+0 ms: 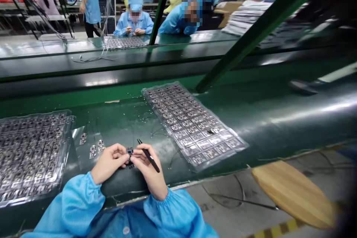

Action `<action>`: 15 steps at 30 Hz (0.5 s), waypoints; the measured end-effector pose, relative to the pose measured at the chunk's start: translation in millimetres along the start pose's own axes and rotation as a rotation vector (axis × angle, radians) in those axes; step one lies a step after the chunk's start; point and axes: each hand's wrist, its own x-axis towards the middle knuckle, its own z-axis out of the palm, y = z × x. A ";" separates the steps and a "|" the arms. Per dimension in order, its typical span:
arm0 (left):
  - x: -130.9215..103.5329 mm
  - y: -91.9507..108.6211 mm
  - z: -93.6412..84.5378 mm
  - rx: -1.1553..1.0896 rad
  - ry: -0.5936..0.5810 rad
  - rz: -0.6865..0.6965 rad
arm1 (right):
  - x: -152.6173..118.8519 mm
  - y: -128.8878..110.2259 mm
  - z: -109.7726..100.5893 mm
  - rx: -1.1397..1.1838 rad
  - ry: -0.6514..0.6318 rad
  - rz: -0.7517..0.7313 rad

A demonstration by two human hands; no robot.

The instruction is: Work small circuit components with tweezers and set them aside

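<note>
Between my two hands, just above the green bench top, is a small circuit board [129, 151]. My left hand [112, 159] is closed, thumb and fingertips pinching the board's left side. From the other side my right hand [149, 167] pinches the same board, with black tweezers [149, 157] also tucked in its fingers, their tips pointing up and away. Several loose circuit boards [93, 151] lie left of my left hand on a clear sheet [79, 156]. Dark small bits under my fingers are too small to make out.
A clear plastic tray [235, 139] of boards lies slantwise to the right, some pockets near its front end looking different. More filled trays [69, 119] sit at left. A green post [237, 48] rises beyond. Co-workers [134, 18] sit across the line; a wooden stool [292, 193] stands right.
</note>
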 end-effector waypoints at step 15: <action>0.6 -5.3 -5.5 0.158 0.016 0.129 | -11.0 7.9 2.9 -0.122 -0.046 0.037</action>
